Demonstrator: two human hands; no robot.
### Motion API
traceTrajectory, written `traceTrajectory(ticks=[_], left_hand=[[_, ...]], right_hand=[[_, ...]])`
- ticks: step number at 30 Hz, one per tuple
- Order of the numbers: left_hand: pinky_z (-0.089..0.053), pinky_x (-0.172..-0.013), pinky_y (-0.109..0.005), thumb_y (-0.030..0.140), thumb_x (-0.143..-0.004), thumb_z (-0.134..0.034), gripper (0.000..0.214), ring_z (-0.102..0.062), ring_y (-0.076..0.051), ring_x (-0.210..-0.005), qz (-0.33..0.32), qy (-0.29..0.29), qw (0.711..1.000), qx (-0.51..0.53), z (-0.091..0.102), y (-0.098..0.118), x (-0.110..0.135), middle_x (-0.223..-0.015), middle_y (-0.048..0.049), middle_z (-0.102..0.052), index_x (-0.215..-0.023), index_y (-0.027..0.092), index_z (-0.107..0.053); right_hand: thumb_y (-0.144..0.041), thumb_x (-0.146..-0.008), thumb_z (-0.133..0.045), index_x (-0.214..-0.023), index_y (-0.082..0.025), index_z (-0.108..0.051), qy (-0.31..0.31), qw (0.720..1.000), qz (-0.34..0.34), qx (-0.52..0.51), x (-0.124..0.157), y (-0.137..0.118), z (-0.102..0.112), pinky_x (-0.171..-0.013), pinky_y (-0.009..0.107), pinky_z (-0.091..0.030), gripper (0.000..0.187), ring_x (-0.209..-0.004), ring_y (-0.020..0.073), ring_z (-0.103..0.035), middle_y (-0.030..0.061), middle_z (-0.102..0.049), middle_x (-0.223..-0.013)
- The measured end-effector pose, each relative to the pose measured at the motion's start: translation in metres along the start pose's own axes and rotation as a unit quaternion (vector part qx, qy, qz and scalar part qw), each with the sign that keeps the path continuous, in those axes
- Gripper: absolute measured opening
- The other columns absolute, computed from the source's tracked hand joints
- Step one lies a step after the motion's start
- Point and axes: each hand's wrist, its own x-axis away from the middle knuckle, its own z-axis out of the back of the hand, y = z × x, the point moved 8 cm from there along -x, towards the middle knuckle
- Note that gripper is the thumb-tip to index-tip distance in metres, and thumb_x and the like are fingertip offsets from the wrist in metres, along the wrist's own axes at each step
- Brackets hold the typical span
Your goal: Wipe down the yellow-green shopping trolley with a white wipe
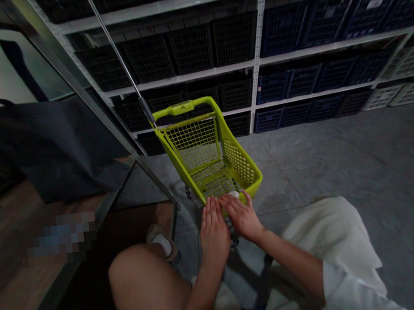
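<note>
A small yellow-green shopping cart (240, 160) stands on the floor in front of me, with its handle on the far side. My left hand (215, 232) lies at the cart's near rim, fingers stretched out and pointing away from me. Beside it, my right hand (243, 217) is at the same rim with its fingers extended, the fingertips close to those of my left. A small white thing (234, 194) shows just past the right fingers; I cannot make out what it is. A thin metal pole (115, 50) rises from the cart's handle.
Behind the cart runs white metal shelving (257, 76) with black crates (192, 50) and blue crates (284, 29). To the left, a wooden-topped table (19, 258) bears a dark bag (66, 147). Grey tiled floor (343, 158) extends to the right. My knees flank my arms.
</note>
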Motion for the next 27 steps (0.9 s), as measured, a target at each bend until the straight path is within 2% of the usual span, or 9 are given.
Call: traceTrajectory(ticks=[4, 7, 9, 11, 14, 17, 19, 22, 27], left_hand=[[-0.034, -0.119, -0.045, 0.009, -0.086, -0.044, 0.08, -0.029, -0.028, -0.148, -0.011, 0.001, 1.0, 0.013, 0.006, -0.001, 0.0, -0.157, -0.0217, -0.036, -0.157, 0.006, -0.006], [-0.034, -0.119, -0.044, 0.01, -0.087, -0.043, 0.08, -0.028, -0.027, -0.149, -0.012, -0.003, 1.0, 0.024, 0.006, 0.002, -0.001, -0.158, -0.02, -0.034, -0.157, 0.007, -0.005], [-0.033, -0.119, -0.044, 0.01, -0.087, -0.044, 0.078, -0.027, -0.027, -0.149, -0.016, -0.009, 0.999, 0.028, 0.002, 0.007, -0.003, -0.159, -0.0195, -0.032, -0.157, 0.005, -0.008], [-0.033, -0.12, -0.044, 0.01, -0.087, -0.044, 0.077, -0.024, -0.027, -0.15, -0.022, -0.014, 0.999, 0.031, -0.002, 0.014, -0.004, -0.16, -0.0191, -0.029, -0.156, 0.004, -0.011], [-0.033, -0.12, -0.045, 0.009, -0.085, -0.044, 0.079, -0.021, -0.027, -0.151, -0.027, -0.01, 0.999, 0.036, -0.006, 0.023, -0.006, -0.16, -0.0191, -0.029, -0.156, 0.005, -0.011], [-0.033, -0.12, -0.046, 0.008, -0.086, -0.042, 0.077, -0.023, -0.027, -0.15, -0.023, 0.0, 0.999, 0.03, -0.007, 0.025, -0.005, -0.159, -0.0203, -0.032, -0.156, 0.005, -0.012], [-0.034, -0.119, -0.045, 0.008, -0.087, -0.041, 0.075, -0.025, -0.027, -0.149, -0.015, 0.004, 1.0, 0.023, -0.007, 0.024, -0.004, -0.158, -0.0199, -0.033, -0.156, 0.006, -0.014], [-0.036, -0.119, -0.044, 0.008, -0.087, -0.04, 0.074, -0.027, -0.026, -0.149, -0.005, 0.007, 1.0, 0.02, -0.005, 0.022, -0.003, -0.158, -0.0181, -0.034, -0.157, 0.007, -0.015], [-0.034, -0.12, -0.042, 0.01, -0.087, -0.044, 0.074, -0.024, -0.025, -0.15, -0.008, 0.004, 1.0, 0.026, -0.005, 0.027, -0.004, -0.16, -0.0165, -0.03, -0.156, 0.006, -0.018]], right_hand=[[-0.006, -0.093, -0.04, -0.141, -0.027, -0.048, -0.018, 0.998, 0.036, 0.044, 0.011, 0.054, 0.021, -0.121, 0.048, -0.001, 0.053, -0.128, 0.0167, -0.056, 0.0058, -0.066, -0.133], [-0.005, -0.092, -0.039, -0.136, -0.029, -0.052, 0.01, 0.996, -0.002, 0.094, 0.016, 0.108, 0.048, -0.119, 0.051, -0.002, 0.051, -0.123, 0.0179, -0.06, 0.0049, -0.069, -0.127], [-0.005, -0.091, -0.039, -0.133, -0.03, -0.054, 0.038, 0.992, -0.046, 0.114, 0.017, 0.125, 0.059, -0.118, 0.053, 0.0, 0.051, -0.126, 0.02, -0.058, 0.0041, -0.07, -0.125], [-0.004, -0.09, -0.039, -0.132, -0.029, -0.055, 0.064, 0.988, -0.089, 0.106, 0.017, 0.12, 0.057, -0.118, 0.055, 0.001, 0.052, -0.128, 0.0214, -0.056, 0.0043, -0.071, -0.124], [-0.004, -0.087, -0.04, -0.136, -0.028, -0.052, 0.064, 0.99, -0.114, 0.057, 0.015, 0.079, 0.035, -0.119, 0.052, -0.001, 0.056, -0.126, 0.0212, -0.057, 0.0054, -0.07, -0.124], [-0.004, -0.087, -0.04, -0.144, -0.026, -0.045, 0.022, 0.997, -0.071, 0.022, 0.012, 0.035, 0.014, -0.12, 0.046, -0.006, 0.061, -0.13, 0.0192, -0.054, 0.0063, -0.066, -0.131], [-0.005, -0.089, -0.039, -0.147, -0.026, -0.041, -0.013, 0.999, -0.02, 0.021, 0.014, 0.027, 0.01, -0.12, 0.045, -0.007, 0.062, -0.134, 0.0182, -0.051, 0.0074, -0.062, -0.137], [-0.004, -0.091, -0.036, -0.146, -0.028, -0.041, -0.037, 0.998, 0.025, 0.047, 0.019, 0.06, 0.024, -0.12, 0.048, -0.004, 0.06, -0.135, 0.0178, -0.049, 0.0067, -0.062, -0.139], [-0.004, -0.091, -0.039, -0.137, -0.03, -0.051, 0.025, 0.992, -0.024, 0.124, 0.022, 0.14, 0.061, -0.118, 0.053, -0.003, 0.055, -0.133, 0.0211, -0.052, 0.0044, -0.066, -0.132]])
